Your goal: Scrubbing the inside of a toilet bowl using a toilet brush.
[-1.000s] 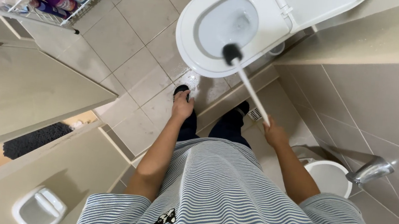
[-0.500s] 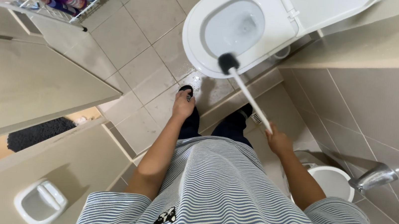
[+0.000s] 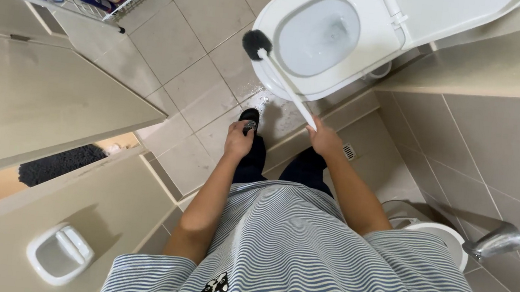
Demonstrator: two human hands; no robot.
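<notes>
The toilet brush [image 3: 280, 80] has been swung left off the bowl of the toilet [image 3: 324, 42], its black head now held over the rim's edge. The white handle is clasped in the right hand [image 3: 325, 137]. The left hand [image 3: 239, 140] is curled around a small dark object [image 3: 249, 124].

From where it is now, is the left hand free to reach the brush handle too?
Probably yes. The left hand hangs loose beside the right hand, which grips the white toilet brush. Nothing lies between them, though whether the left holds something small is unclear.
</notes>
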